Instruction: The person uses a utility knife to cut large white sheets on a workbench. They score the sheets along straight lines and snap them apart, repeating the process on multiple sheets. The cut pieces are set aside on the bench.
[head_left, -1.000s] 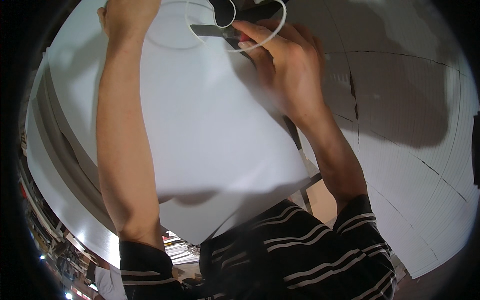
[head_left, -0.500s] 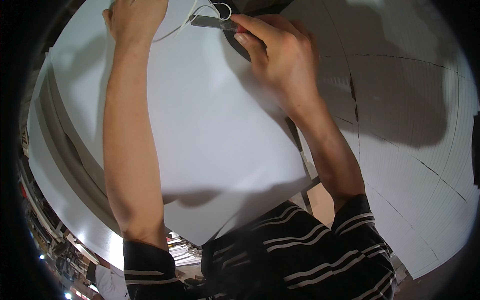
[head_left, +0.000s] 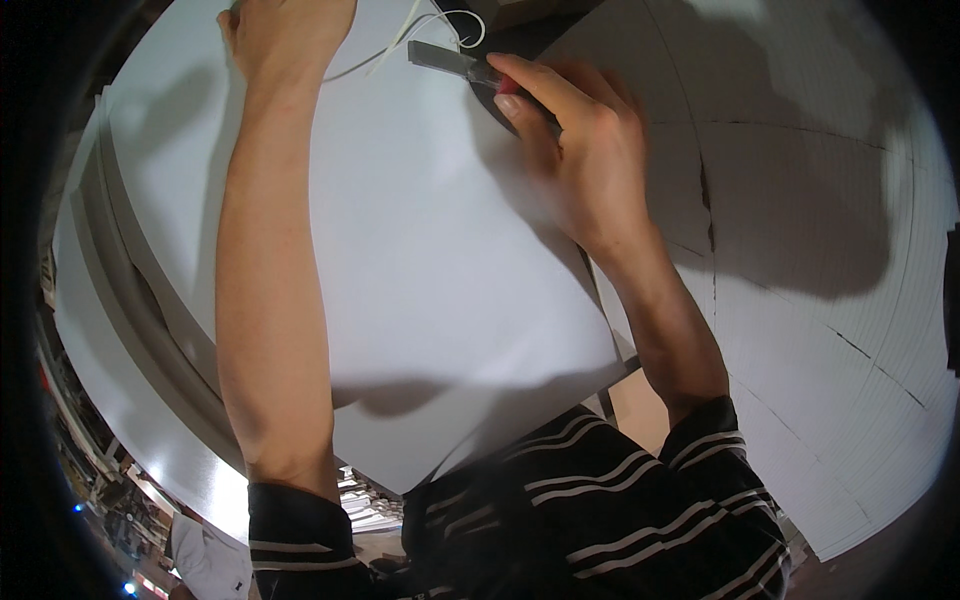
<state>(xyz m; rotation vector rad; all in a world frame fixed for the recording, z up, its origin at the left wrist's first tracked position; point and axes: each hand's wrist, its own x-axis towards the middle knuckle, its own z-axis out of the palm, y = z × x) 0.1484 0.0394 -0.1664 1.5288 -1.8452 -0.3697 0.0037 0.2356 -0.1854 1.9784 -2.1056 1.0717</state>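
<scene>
Workshop-type space, dim at the edges; most of the frame is filled w/ big white sheets. A large white board lies across the centre and left, its near corner pointing to the bottom centre of the frame. Under it, more white panels are stacked, their edges showing as stepped bands along the left side. On the right, a grey-white work surface w/ thin dark lines and seams runs to the right rim, a broad shadow on it at upper right.

Right hand, upper centre-right: fingers curled tight around a utility knife, grey blade housing pointing left toward the top edge, a bit of red grip showing btwn fingers. Knife sits at the far edge of the board, just beside a dark gap at top centre.

Left hand, top left-centre: pressed down on the board near its far edge, fingers partly cut off by the frame, so can't tell if it grips anything; it looks flat, holding the board down. A thin white curled strip loops btwn the two hands, near the knife tip.

Both forearms come up from the bottom; dark shirt w/ white stripes at bottom centre. Lower left corner: cluttered floor, blurred, w/ small blue lights.
</scene>
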